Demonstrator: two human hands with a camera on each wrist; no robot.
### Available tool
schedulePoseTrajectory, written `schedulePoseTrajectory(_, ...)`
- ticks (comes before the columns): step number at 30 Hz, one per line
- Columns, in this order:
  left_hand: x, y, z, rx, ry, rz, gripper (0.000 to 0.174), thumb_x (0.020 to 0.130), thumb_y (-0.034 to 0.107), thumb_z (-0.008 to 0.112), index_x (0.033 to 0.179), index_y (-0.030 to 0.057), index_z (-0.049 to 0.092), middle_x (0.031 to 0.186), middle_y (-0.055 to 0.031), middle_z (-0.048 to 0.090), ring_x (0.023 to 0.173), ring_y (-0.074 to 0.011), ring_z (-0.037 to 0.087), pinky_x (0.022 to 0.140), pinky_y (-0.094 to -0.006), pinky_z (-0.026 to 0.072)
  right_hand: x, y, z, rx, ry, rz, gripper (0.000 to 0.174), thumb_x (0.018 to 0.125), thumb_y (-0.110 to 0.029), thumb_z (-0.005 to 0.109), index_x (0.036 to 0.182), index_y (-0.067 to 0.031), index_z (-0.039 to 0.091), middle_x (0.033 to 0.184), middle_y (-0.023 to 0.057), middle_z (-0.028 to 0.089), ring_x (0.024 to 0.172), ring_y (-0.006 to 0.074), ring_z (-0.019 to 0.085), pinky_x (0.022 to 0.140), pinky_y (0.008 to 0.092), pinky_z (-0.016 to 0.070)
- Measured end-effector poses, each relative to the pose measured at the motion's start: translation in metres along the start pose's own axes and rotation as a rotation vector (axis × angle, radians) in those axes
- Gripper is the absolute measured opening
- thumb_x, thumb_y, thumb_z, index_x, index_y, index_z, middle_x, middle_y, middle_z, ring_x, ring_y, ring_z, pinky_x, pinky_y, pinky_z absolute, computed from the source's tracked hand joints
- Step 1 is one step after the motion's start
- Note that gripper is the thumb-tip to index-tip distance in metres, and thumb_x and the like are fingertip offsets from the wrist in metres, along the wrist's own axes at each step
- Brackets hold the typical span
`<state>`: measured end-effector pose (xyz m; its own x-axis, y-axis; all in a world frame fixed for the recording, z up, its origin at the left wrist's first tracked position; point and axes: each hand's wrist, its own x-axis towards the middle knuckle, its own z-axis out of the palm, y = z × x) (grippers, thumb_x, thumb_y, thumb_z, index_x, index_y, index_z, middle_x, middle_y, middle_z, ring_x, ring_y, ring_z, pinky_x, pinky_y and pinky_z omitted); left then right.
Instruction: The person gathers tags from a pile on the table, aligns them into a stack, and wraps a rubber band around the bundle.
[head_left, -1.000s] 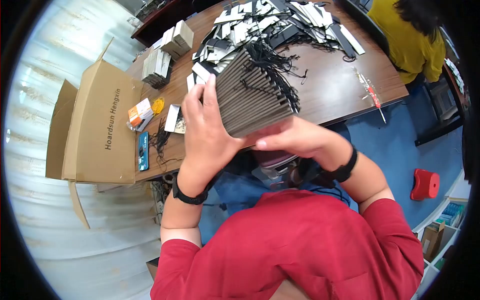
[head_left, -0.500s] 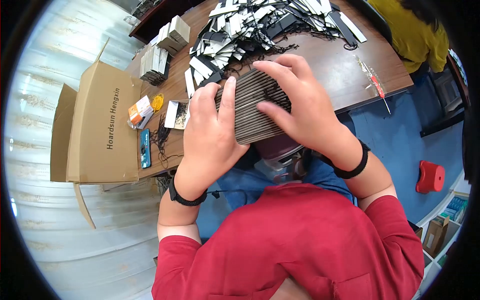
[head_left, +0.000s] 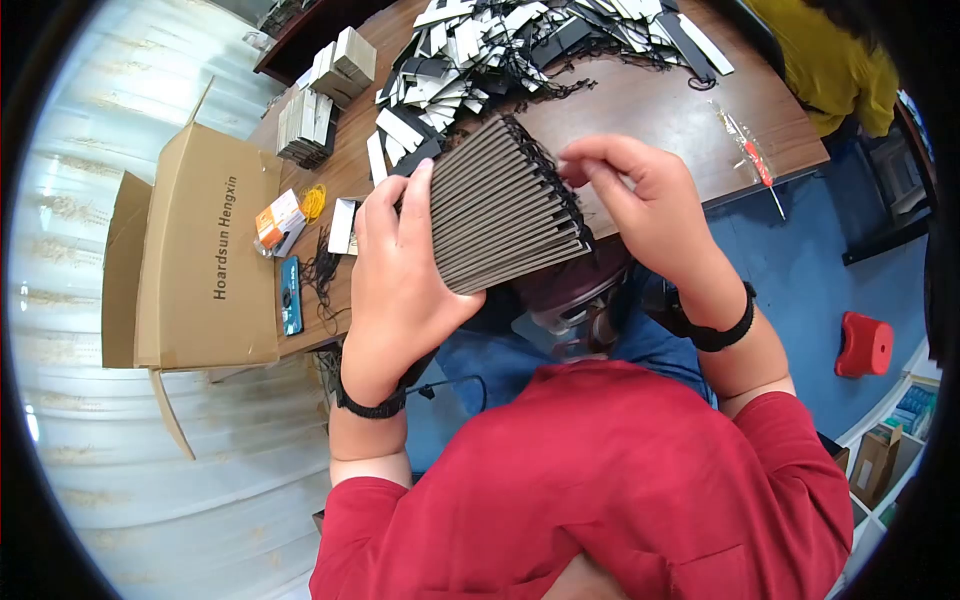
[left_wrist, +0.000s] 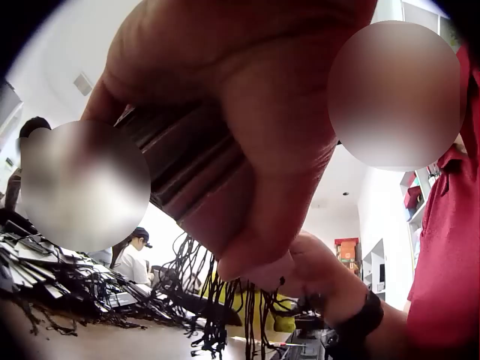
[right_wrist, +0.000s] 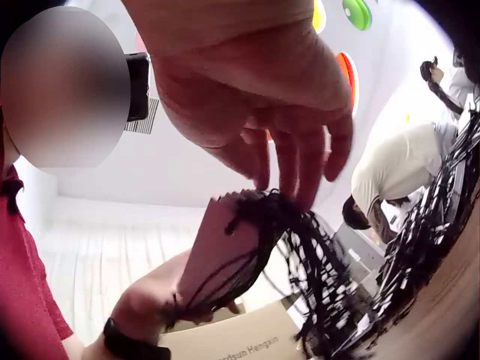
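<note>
Stack of cards (head_left: 500, 215): by the counter (head_left: 670, 140); probably stiff, weighty, prone to sliding.
My left hand (head_left: 395, 255): gripping its stringless end.
My right hand (head_left: 645, 195): at the strings (head_left: 562, 188); pinching, I can't tell.
Best hold: squeezing the outermost faces.

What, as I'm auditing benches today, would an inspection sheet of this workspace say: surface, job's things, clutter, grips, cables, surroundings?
Surface: brown wooden table, partly covered.
Job's things: stack of strips, held up, black cords at its right end in the head view; heap of black and white strips on the far side.
Clutter: orange-and-white carton, yellow coil and blue item at left; red-handled tool at right, its tip past the edge.
Grips: left grip holds the stack; right grip is at the cords, whether pinching cannot be told.
Cables: thin black cable by the left wristband.
Surroundings: open cardboard box at left; red stool on blue floor and person in yellow at right.
</note>
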<state>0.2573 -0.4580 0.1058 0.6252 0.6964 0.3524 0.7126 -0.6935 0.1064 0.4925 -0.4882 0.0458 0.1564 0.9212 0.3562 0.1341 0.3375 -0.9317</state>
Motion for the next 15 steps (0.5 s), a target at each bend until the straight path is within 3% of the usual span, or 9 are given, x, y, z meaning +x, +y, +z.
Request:
schedulePoseTrajectory(3,-0.007,-0.002,0.001,-0.008,0.057,-0.044,0.102,0.055,0.014,0.083,0.144,0.0018,0.035,0.127,-0.0222,0.043,0.117,-0.0421,0.044,0.101,-0.0467,0.0395,-0.009,0.007,-0.008,-0.139,0.141,-0.178,0.015,0.088,0.000,0.059,0.099,-0.0026,0.069,0.091,0.0089,0.068,0.084,0.0191,0.066,0.075,0.0313,0.0513)
schedulePoseTrajectory(8,-0.008,0.000,-0.005,-0.060,0.086,-0.066,0.101,0.055,0.013,0.081,0.144,0.0010,0.035,0.129,-0.0221,0.043,0.119,-0.0412,0.044,0.103,-0.0466,0.0378,-0.030,-0.009,-0.013,-0.240,0.034,-0.517,0.024,0.072,0.005,0.073,0.094,-0.0051,0.069,0.090,0.0094,0.067,0.081,0.0239,0.065,0.069,0.0312,0.0500)
schedulePoseTrajectory(15,-0.006,0.002,-0.007,-0.084,0.124,-0.033,0.100,0.055,0.016,0.082,0.143,0.0011,0.036,0.128,-0.0225,0.044,0.118,-0.0411,0.044,0.102,-0.0472,0.0385,-0.029,-0.014,-0.013,-0.238,-0.013,-0.592,0.028,0.070,0.004,0.077,0.095,-0.0049,0.067,0.091,0.0091,0.066,0.077,0.0231,0.065,0.065,0.0308,0.0515)
